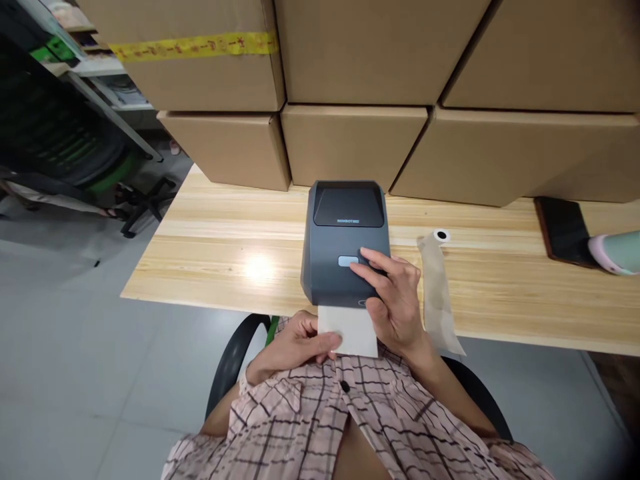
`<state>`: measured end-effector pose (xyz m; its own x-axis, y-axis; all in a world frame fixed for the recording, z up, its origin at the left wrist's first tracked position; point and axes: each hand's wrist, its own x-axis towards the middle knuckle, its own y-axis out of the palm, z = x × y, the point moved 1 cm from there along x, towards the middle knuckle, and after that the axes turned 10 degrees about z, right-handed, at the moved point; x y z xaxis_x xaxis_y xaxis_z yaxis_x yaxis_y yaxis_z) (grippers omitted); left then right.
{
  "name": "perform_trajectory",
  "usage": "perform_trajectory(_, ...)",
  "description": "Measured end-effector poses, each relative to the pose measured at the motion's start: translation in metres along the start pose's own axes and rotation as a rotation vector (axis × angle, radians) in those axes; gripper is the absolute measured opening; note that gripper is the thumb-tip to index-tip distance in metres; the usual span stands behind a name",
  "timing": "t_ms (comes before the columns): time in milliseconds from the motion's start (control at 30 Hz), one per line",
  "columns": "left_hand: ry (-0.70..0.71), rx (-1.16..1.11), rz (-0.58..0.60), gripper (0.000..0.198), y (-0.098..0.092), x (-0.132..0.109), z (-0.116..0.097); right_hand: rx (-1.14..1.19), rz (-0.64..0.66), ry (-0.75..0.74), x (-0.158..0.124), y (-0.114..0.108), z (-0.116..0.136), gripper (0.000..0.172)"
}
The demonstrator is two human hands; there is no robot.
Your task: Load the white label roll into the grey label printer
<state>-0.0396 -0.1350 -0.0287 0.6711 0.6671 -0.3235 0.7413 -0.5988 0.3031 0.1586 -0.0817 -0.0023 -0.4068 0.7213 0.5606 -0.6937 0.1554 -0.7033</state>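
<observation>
A dark grey label printer [330, 280] stands on the light wooden table, with a pale blue button [348, 261] on its top. White label paper [356, 330] sticks out of its front, over the table edge. My left hand [305, 343] pinches the left side of this paper between thumb and fingers. My right hand [397, 297] rests on the right part of the printer, fingers apart and holding nothing, one fingertip at the button. Right of it lies a small roll [442, 235] beside a long translucent strip [437, 287] that hangs over the edge.
Large cardboard boxes [350, 143] are stacked along the back of the table [210, 247]. A dark phone [565, 230] and a green and pink cup [617, 252] lie at the right. An office chair base [145, 203] stands on the floor at the left.
</observation>
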Motion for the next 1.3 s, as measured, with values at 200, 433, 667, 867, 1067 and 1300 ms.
perform_trajectory(200, 0.03, 0.187, -0.043, 0.05, -0.01, 0.004, 0.004, -0.221, 0.113, 0.064, 0.01, -0.016, 0.011, 0.045)
perform_trajectory(433, 0.337, 0.38, -0.256, 0.058, -0.02, -0.005, -0.006, -0.327, 0.183, -0.029, 0.027, -0.016, 0.008, 0.023)
perform_trajectory(667, 0.663, 0.538, -0.751, 0.053, -0.024, 0.009, -0.001, 0.061, -0.036, 0.15, -0.011, 0.006, -0.005, 0.036)
perform_trajectory(867, 0.547, 0.336, -0.531, 0.092, -0.018, 0.025, 0.024, 0.552, -0.036, 0.503, -0.065, 0.032, -0.019, 0.056)
perform_trajectory(1067, 0.611, 0.296, -0.521, 0.087, -0.017, 0.027, 0.025, 0.584, -0.056, 0.466, -0.065, 0.035, -0.021, 0.057)
perform_trajectory(1300, 0.635, 0.353, -0.61, 0.072, -0.015, 0.029, 0.032, 0.7, -0.069, 0.465, -0.07, 0.045, -0.022, 0.06)
